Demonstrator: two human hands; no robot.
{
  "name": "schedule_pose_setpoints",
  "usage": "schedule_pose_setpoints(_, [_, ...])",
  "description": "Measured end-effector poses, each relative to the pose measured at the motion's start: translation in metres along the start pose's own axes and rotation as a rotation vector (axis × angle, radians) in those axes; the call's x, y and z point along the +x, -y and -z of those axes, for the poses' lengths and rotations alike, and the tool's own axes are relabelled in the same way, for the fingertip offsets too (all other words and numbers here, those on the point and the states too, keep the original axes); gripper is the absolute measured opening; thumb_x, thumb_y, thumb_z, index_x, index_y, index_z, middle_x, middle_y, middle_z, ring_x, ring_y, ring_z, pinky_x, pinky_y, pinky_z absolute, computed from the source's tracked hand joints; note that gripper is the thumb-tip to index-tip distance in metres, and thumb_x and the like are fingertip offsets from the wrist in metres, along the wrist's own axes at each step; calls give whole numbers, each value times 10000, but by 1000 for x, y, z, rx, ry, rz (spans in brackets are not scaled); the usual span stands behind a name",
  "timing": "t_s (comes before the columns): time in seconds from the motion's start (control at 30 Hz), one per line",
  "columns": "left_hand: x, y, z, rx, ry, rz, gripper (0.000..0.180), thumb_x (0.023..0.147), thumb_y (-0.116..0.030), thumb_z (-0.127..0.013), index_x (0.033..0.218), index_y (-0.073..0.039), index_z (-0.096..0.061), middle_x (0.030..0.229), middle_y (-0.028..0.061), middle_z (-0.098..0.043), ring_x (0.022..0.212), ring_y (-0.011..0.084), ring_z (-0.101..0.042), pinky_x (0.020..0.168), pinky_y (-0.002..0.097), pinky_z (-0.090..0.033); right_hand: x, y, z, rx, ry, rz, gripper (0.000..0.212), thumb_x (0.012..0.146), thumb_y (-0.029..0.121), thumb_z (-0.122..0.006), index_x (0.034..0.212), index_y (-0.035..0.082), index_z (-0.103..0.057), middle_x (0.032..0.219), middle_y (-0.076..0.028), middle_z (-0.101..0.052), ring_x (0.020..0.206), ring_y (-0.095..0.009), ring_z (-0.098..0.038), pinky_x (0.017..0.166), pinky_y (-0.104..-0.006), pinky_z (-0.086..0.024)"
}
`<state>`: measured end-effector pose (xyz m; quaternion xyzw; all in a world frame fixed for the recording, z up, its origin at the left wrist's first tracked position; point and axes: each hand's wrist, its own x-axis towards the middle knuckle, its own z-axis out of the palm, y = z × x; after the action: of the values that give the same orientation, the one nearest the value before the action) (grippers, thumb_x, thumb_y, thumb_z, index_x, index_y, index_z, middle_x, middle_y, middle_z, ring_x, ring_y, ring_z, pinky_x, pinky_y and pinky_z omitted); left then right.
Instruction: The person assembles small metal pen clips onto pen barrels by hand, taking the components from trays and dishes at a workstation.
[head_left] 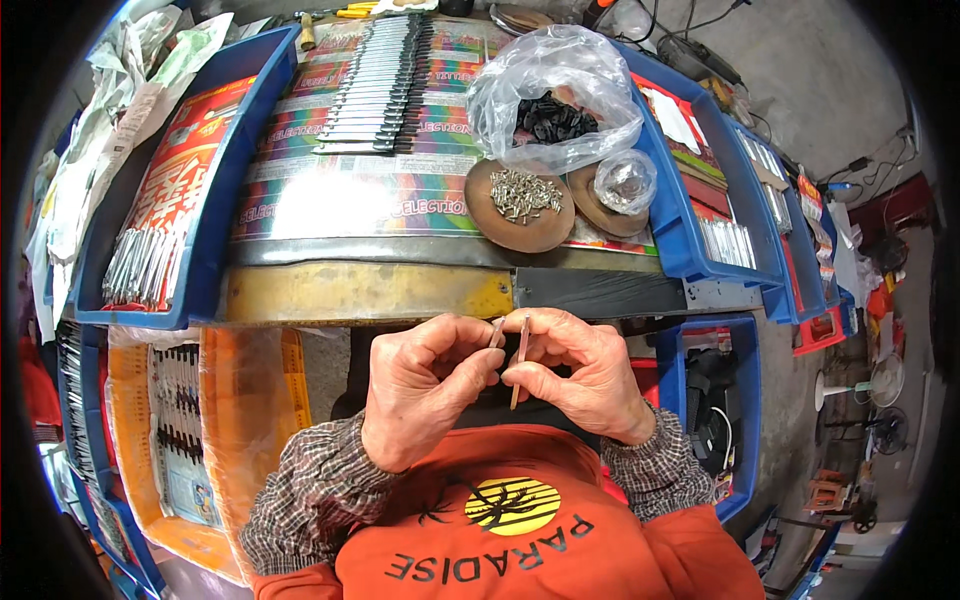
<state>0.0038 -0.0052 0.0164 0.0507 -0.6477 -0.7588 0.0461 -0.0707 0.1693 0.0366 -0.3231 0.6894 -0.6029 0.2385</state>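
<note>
Two slim pieces point(523, 345) between fingers point(537, 378)

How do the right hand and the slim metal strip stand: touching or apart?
Touching. The head view shows the right hand pinching the slim metal strip between thumb and fingers.

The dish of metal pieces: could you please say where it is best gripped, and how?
Probably by the near-left rim of the dish, coming from the near left: that edge is free, while the bag crowds its far side and a second dish its right. Keep it level, as the pieces lie loose.
</note>
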Motion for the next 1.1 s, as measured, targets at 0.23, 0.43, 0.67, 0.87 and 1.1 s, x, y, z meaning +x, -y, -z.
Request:
schedule_pose_setpoints(0.23, [1,3,-2,-3,-60,-5,59,874,-12,-643,922,22,-638,715,21,-667,621,23,-577,533,189,-474,-1,-6,-7,-35,-51,-9,382,872,-51,-613,1247,-28,-542,831,-64,-665,705,-87,-645,638,-231,-539])
schedule_pose_setpoints(0.43, [2,6,2,-78,-13,15,68,886,-27,-646,927,26,-660,747,27,-672,646,32,-576,545,193,-478,-2,-7,-9,-43,-18,-35,418,869,-75,-602,1278,-42,-527,1006,-88,-653,815,-134,-666,717,-269,-570])
schedule_pose_setpoints(0.67, [2,11,0,-250,50,34,107,911,-33,-640,983,35,-680,775,29,-671,683,50,-585,585,198,-485,-2,-16,-16,18,-58,21,441,888,-45,-591,1321,-1,-520,982,-72,-643,761,-93,-641,670,-233,-546])
schedule_pose_setpoints(0.87, [1,14,-1,-305,51,58,116,910,-28,-640,987,50,-676,810,51,-674,695,71,-593,601,211,-494,-3,-16,-14,-10,-28,35,430,909,-18,-589,1332,-4,-510,1012,-79,-644,776,-91,-636,691,-238,-546])
schedule_pose_setpoints(1.1, [2,20,-2,-357,55,52,119,909,-25,-642,988,57,-674,819,59,-671,698,82,-597,604,217,-498,-4,-15,-15,-17,-32,4,412,919,-15,-581,1325,-15,-512,1021,-83,-646,795,-94,-635,701,-243,-546])
